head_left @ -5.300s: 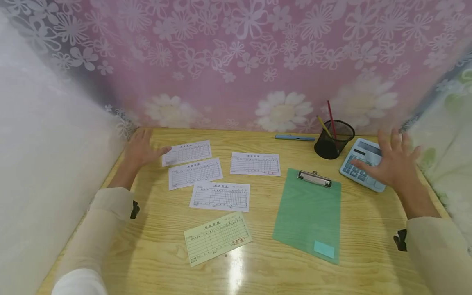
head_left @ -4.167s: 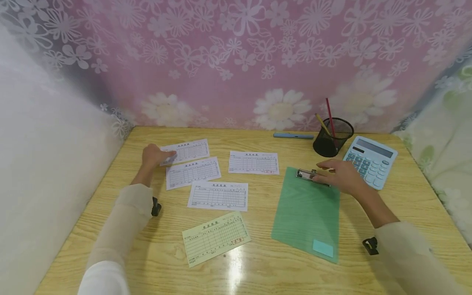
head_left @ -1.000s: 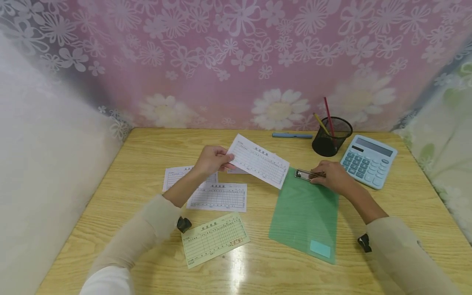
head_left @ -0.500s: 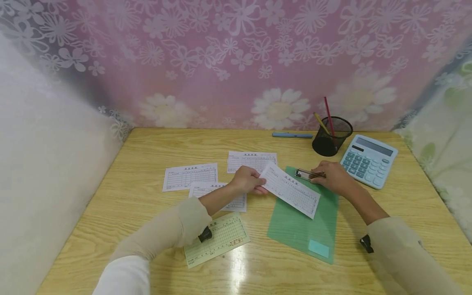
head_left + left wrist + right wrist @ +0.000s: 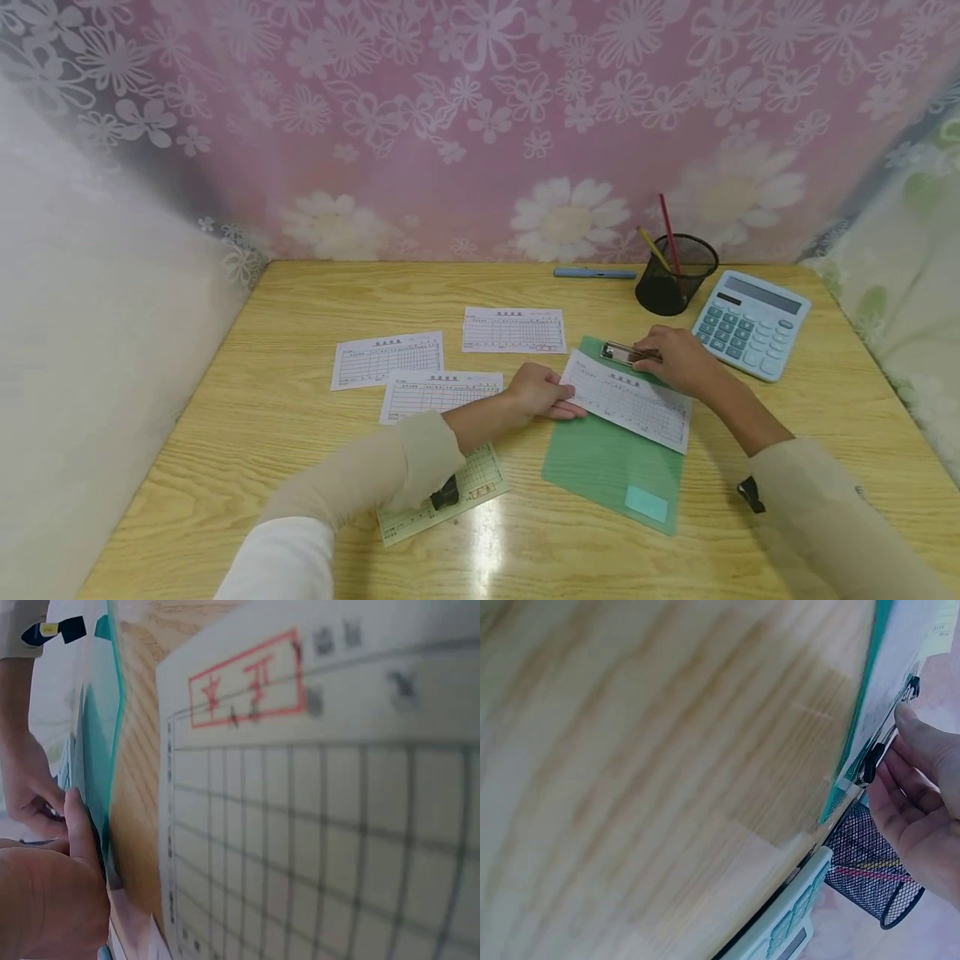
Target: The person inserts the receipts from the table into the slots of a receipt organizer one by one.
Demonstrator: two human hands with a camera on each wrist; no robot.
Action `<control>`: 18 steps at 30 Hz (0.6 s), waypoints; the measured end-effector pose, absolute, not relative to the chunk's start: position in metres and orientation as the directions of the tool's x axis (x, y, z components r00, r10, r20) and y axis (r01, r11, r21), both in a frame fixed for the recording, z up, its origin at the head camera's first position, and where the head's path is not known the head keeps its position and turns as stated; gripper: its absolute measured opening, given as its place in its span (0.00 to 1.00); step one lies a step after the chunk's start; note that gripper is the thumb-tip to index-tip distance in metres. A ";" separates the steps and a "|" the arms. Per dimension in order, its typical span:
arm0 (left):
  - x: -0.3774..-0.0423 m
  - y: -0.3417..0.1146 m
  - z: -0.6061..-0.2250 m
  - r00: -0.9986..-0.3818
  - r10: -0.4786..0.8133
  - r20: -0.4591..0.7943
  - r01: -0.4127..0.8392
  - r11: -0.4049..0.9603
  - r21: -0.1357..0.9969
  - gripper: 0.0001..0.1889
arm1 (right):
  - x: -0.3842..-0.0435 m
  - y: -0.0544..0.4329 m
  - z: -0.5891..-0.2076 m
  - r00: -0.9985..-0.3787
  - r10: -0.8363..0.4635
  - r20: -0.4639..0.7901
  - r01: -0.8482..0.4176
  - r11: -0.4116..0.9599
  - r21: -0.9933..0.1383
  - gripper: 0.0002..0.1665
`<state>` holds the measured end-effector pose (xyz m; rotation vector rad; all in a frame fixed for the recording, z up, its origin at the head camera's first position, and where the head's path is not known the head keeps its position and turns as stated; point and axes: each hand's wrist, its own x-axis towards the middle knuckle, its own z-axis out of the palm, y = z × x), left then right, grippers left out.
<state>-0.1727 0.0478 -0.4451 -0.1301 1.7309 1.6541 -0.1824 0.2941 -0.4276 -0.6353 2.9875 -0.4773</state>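
Note:
In the head view my left hand [image 5: 542, 392] pinches the left end of a white receipt slip [image 5: 637, 408], thumb on top. The slip lies slanted over the upper part of a green clipboard [image 5: 585, 458], its upper edge close below the metal clip [image 5: 617, 353]. My right hand [image 5: 678, 360] grips that clip, thumb in front and fingers behind; the right wrist view shows the thumb and fingers around the clip's lever [image 5: 871, 761]. A yellow receipt slip [image 5: 480, 479] lies partly hidden under my left forearm and fills much of the left wrist view.
Three more white slips, including one at the back [image 5: 513, 331], lie on the wooden table [image 5: 247, 467]. A blue pen [image 5: 594, 273], a black mesh pencil cup [image 5: 663, 293] with two pencils, and a light blue calculator [image 5: 752, 325] stand behind the clipboard. A blue sticky note [image 5: 647, 504] marks its lower corner.
My left hand has taken the farthest-left white slip and carried it right, onto the clipboard below the clip. My right hand has moved from over the calculator to the clip and stays there.

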 end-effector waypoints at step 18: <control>-0.173 0.060 -0.447 -0.753 0.341 -0.563 -0.516 0.224 0.827 0.08 | -0.180 0.289 -0.430 -0.923 -0.384 0.012 -0.377 0.899 -0.224 0.12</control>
